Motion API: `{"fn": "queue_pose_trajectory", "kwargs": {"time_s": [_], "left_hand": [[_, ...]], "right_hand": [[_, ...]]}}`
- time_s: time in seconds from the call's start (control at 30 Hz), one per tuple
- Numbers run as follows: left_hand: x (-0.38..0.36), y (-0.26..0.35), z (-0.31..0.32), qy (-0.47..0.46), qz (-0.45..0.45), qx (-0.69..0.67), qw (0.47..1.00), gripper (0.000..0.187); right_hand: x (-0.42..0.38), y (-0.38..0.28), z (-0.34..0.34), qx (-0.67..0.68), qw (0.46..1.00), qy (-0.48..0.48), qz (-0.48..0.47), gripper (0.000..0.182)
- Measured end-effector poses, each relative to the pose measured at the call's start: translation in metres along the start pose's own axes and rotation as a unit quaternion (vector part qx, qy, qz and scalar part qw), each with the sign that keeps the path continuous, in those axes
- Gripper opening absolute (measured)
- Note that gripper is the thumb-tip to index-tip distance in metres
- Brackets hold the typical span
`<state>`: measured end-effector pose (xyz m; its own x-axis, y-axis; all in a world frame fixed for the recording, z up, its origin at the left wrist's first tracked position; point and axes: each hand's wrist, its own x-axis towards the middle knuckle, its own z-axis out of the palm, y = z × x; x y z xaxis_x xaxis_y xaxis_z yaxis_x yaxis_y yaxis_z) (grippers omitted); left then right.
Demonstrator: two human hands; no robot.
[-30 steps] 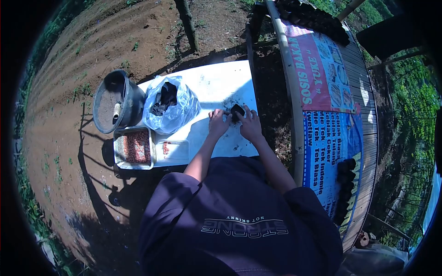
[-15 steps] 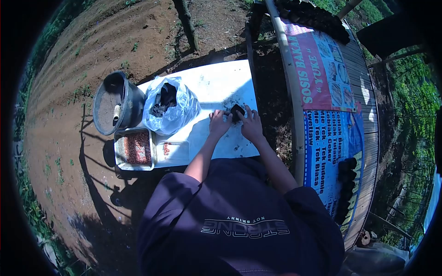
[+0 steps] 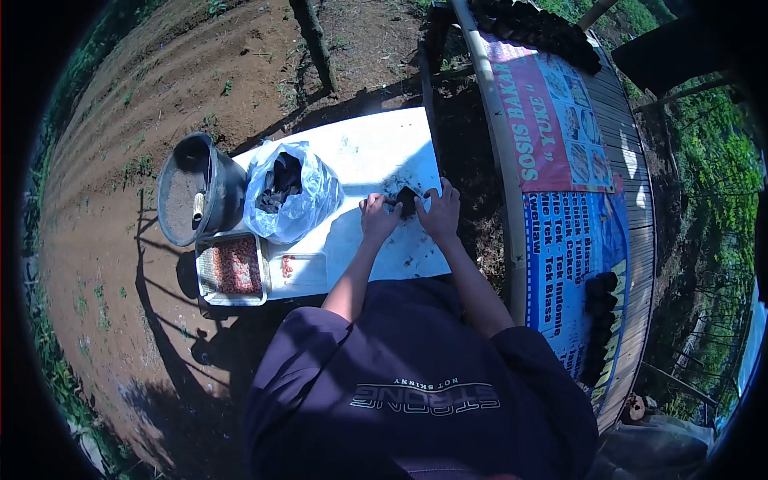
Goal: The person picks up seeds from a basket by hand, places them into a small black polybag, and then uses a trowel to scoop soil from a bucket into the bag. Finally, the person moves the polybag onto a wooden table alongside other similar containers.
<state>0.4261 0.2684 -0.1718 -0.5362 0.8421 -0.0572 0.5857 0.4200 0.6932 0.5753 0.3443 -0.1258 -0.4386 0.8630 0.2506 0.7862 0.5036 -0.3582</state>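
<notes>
A small black plastic planting bag [image 3: 406,198] sits on the white tabletop between my two hands, with dark soil crumbs scattered around it. My left hand [image 3: 378,218] lies at its left side, fingers apart and the thumb pointing toward the bag. On the other side, my right hand [image 3: 440,211] has its thumb tip right at the bag's edge and its fingers spread away from it. A clear plastic sack [image 3: 316,204] holding black pieces stands to the left of my hands.
The white table [image 3: 376,132] carries a basket of reddish seeds [image 3: 238,266] and a shallow tray [image 3: 312,274] with a few more. A dark bucket [image 3: 228,200] with a handled tool [image 3: 198,206] stands at the left. Several black bags [image 3: 600,308] line the bannered stall at right.
My right hand's fingers have drawn back from over the black bag and spread outward. My left hand has shifted slightly. The whole view has tilted a little.
</notes>
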Motion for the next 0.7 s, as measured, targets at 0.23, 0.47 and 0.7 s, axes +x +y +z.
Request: {"fn": "queue_pose_trajectory", "kwargs": {"time_s": [0.23,0.47,0.7], "left_hand": [[0.008,0.0,0.002,0.033,0.028,0.007,0.999,0.02],[0.009,0.001,-0.002,0.039,0.032,-0.004,0.999,0.019],[0.009,0.008,-0.007,0.033,0.051,-0.003,0.998,0.02]], "right_hand": [[0.006,-0.003,0.015,-0.051,0.998,-0.041,-0.001,0.02],[0.001,-0.002,0.015,-0.077,0.996,-0.051,-0.014,0.023],[-0.002,0.002,0.009,-0.016,1.0,-0.005,-0.01,0.017]]}}
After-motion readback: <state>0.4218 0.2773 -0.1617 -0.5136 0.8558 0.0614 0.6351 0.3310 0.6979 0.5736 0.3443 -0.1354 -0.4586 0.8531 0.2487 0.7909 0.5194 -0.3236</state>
